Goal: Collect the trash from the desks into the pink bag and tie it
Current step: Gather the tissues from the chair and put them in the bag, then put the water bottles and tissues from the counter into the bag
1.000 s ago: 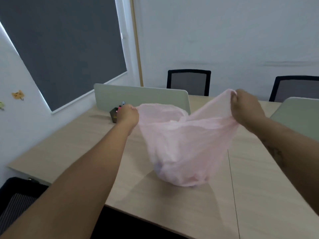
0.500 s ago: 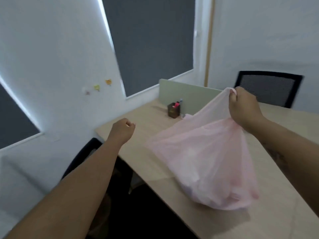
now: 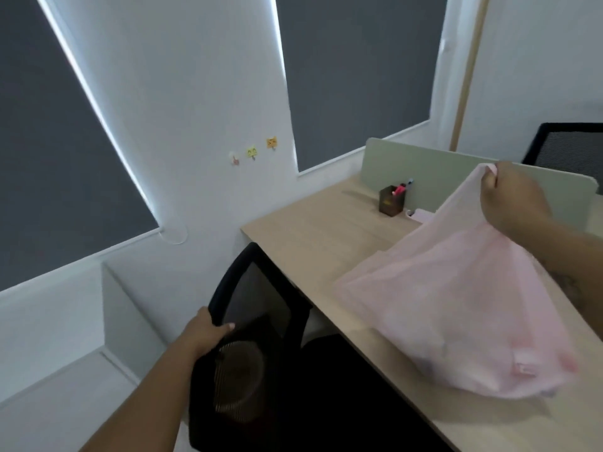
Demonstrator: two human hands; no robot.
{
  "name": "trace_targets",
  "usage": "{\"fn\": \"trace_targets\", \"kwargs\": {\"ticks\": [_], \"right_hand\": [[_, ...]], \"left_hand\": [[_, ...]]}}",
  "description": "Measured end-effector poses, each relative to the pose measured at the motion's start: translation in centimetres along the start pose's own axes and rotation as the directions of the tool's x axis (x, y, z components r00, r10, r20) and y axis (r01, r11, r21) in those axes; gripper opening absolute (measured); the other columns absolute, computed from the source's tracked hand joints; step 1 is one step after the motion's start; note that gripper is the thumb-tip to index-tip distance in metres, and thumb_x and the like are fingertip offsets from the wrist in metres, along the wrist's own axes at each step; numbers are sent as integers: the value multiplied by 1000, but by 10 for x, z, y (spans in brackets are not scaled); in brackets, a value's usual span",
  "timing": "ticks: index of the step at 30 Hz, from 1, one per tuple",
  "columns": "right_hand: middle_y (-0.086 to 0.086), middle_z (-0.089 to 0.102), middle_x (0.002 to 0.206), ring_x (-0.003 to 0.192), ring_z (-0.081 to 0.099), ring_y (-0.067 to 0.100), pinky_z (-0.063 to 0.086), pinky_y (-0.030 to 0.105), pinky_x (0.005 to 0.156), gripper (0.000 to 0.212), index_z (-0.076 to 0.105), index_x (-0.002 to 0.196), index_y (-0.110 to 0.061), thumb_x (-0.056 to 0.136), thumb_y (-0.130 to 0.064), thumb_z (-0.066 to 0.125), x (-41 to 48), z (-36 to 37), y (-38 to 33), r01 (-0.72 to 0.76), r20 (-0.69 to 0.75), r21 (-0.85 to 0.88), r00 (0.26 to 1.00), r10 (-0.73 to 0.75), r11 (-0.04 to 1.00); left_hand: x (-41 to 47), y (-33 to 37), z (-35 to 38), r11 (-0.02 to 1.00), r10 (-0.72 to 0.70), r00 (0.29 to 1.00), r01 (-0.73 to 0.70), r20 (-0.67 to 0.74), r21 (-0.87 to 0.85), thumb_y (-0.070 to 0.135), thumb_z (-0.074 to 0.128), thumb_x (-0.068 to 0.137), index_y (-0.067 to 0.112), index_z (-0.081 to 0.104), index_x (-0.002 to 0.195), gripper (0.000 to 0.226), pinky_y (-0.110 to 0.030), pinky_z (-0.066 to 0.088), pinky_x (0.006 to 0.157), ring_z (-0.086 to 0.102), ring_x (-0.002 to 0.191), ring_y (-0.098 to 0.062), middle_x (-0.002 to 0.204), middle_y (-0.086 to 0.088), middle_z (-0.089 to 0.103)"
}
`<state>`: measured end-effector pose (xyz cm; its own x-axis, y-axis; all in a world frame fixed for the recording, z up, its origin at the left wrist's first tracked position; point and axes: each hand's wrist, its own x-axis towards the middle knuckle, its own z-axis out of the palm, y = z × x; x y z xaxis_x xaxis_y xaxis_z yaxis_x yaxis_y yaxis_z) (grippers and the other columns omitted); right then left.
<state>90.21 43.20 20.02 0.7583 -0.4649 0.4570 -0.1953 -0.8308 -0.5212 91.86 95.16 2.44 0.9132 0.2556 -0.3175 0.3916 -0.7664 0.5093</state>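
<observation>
The pink bag [image 3: 456, 308] rests on the wooden desk [image 3: 313, 236] at the right, bulging at the bottom with faint shapes inside. My right hand [image 3: 512, 200] pinches the bag's top edge and holds it up above the desk. Down at the lower left, my left hand [image 3: 204, 334] grips the top rail of a black mesh office chair [image 3: 257, 308] that is tucked against the desk's near edge. A small pink-and-white item [image 3: 419, 214] lies on the desk just behind the bag; what it is I cannot tell.
A dark pen holder [image 3: 391, 200] with pens stands by the grey-green desk divider [image 3: 434, 177]. Another black chair [image 3: 567, 148] sits at the far right. Dark roller blinds cover the windows. A low white ledge [image 3: 124, 308] runs left of the chair.
My left hand let go of the bag's edge, dropped to the left and took hold of the chair back. The view swung left. My right hand kept its hold on the bag.
</observation>
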Motion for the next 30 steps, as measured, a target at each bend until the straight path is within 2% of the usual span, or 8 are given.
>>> {"fn": "trace_targets", "kwargs": {"ticks": [3,6,9,16,21,24,27,30], "right_hand": [[34,56,113,105,53,49,42,49,85,40,50,108,4,104,-29,27,-7,-16,10,-95,-36,-50,995,93,994],[31,57,115,102,53,43,40,44,79,39,49,113,3,104,-27,27,-16,-29,17,-192,-67,-75,980,187,979],[30,57,115,102,55,44,39,42,77,39,49,113,5,103,-26,27,-23,-32,21,-211,-81,-87,976,204,974],[32,56,115,108,52,45,40,45,85,40,49,114,5,103,-26,27,-30,-35,25,-113,-54,-66,992,110,991],[30,58,114,103,55,47,42,46,83,41,50,112,4,102,-28,27,-28,-41,46,-51,-5,1,999,51,999],[31,57,116,106,54,47,42,45,83,39,51,111,5,102,-26,28,-28,-46,60,-37,21,70,999,35,997],[30,57,118,107,54,44,39,40,80,39,52,110,5,103,-25,29,-32,-47,70,-9,40,130,999,4,991],[29,57,117,107,53,42,34,36,76,40,52,111,5,104,-26,29,-33,-52,78,21,49,173,998,-30,985]], "left_hand": [[9,3,12,1000,21,995,-21,-102,5,33,73,88,-3,51,123,55,-42,54,84,63,101,-41,116,-28,63],[8,10,18,999,0,996,-4,-87,-44,30,71,90,-7,47,128,58,-45,54,87,61,104,-43,119,-32,60],[-3,14,28,992,-18,996,7,-87,-123,31,70,90,-5,46,131,59,-48,55,88,61,101,-44,119,-30,60],[-73,50,58,963,-112,987,79,-116,-258,23,63,97,-7,36,140,59,-45,46,97,52,121,-45,137,-30,49],[-120,81,94,908,-211,971,151,-115,-390,20,59,98,-2,30,142,57,-49,49,99,53,119,-41,137,-25,48],[-146,104,121,861,-289,949,199,-128,-469,17,52,101,0,28,144,52,-46,43,105,49,124,-38,141,-23,45],[-167,127,140,874,-330,925,225,-187,-430,16,51,98,0,33,142,51,-41,46,96,54,120,-39,136,-24,51],[-202,144,156,912,-359,908,291,-217,-288,23,50,98,1,38,141,50,-37,42,89,55,121,-37,133,-22,54]]}}
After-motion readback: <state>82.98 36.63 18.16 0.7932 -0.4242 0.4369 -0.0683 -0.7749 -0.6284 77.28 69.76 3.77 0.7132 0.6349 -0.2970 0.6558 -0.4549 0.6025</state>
